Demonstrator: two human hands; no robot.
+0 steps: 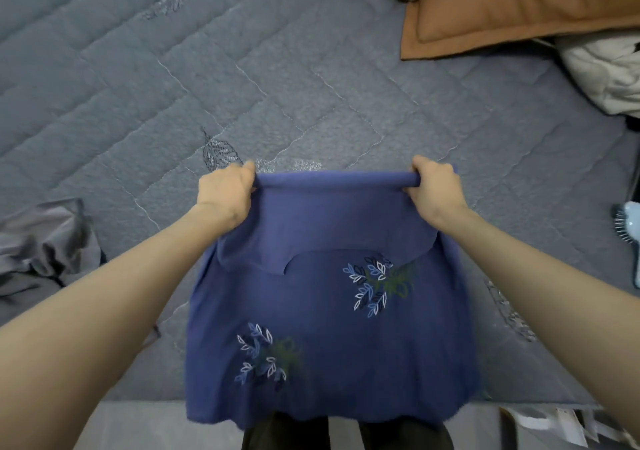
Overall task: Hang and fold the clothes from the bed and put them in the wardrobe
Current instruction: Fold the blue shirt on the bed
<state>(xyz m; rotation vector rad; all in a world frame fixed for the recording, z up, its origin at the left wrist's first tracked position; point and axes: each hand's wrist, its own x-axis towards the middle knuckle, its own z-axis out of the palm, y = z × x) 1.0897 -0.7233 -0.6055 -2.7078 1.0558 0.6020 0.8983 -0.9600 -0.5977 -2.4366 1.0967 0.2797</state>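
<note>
1. Blue embroidered garment (329, 328) hangs over the near edge of the quilted bed (242, 79).
2. Left hand (227, 191) and right hand (434, 190) each grip its folded top edge, fingers curled around the cloth.
3. Brown pillow (502, 9) lies well beyond the garment, to its right.

Head view, steeply down, close over bed (277, 86)

No legible text, label, brand, number or sign. White slips (568, 427), well behind and outward of the right hand's fingers (424, 169): too blurred to read.
</note>
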